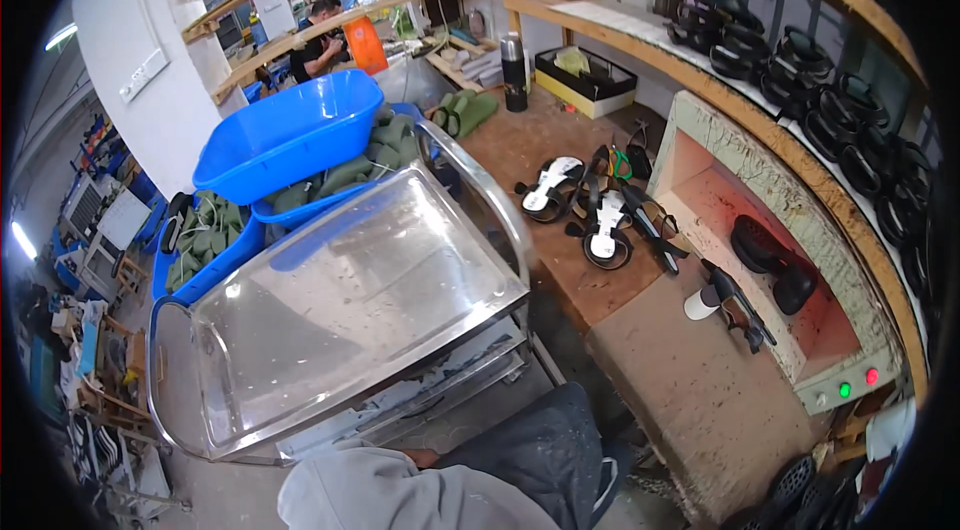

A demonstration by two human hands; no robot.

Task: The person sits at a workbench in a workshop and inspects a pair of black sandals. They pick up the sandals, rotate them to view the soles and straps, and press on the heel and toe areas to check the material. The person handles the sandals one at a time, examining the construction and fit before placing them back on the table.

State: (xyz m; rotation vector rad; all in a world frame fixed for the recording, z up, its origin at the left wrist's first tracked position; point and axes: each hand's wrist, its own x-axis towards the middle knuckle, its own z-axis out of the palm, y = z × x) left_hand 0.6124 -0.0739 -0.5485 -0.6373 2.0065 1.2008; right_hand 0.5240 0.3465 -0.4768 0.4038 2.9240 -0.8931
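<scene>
A grey sleeve (400,490) crosses the lower edge. Just past it a small part of my left hand (422,457) shows by the dark cloth over my lap (525,450); its fingers are hidden. My right hand is out of the picture. To the right, on the brown workbench (650,360), lie black strappy sandals with white insoles (606,230), another such sandal (552,188) and a dark sandal beside a white cylinder (700,305). Green-handled scissors (621,165) lie behind them. Dark shoe pieces (770,260) sit inside a red-lit heating box (690,125).
A steel trolley (350,310) stands ahead to the left. Behind it are blue tubs (290,140), some with green shoe parts (205,240). A flask (513,75) and an open box (590,95) stand farther back. Black shoes (800,60) line a shelf. A person (320,40) is beyond.
</scene>
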